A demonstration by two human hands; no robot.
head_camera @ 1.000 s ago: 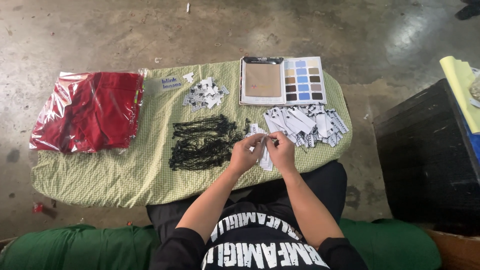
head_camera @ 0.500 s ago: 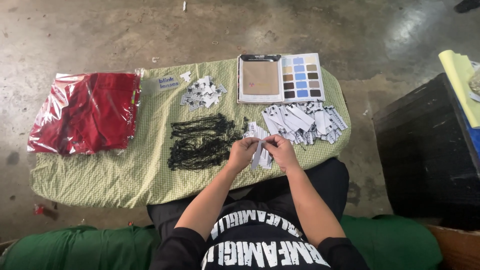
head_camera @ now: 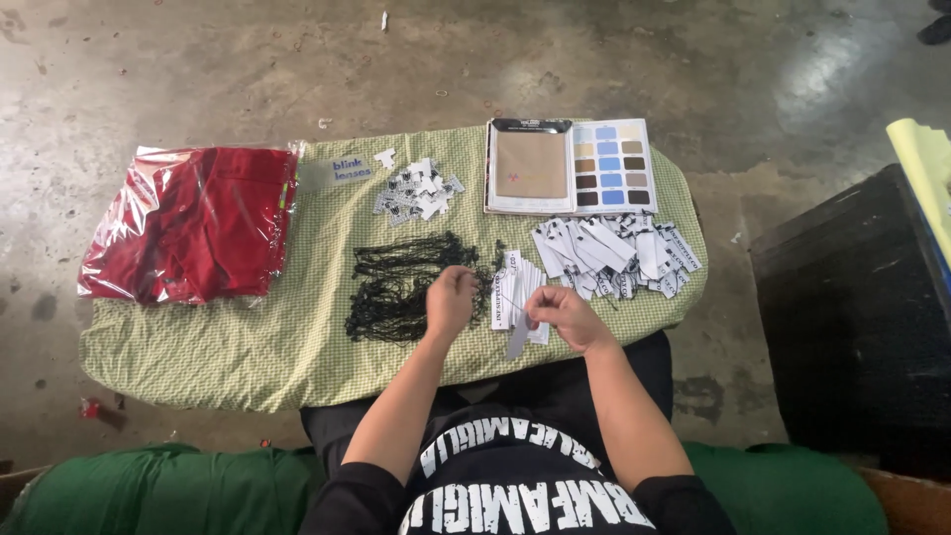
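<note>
Tag (head_camera: 517, 340) hangs from right hand (head_camera: 560, 312), pinched.

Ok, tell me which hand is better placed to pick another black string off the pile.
Left. The left hand sits at the edge of the black string pile, while the right hand is farther off and pinches a white tag.

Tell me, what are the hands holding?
Right hand pinches a white paper tag by its top end. Left hand sits over the black strings; its grip is unclear.
</note>
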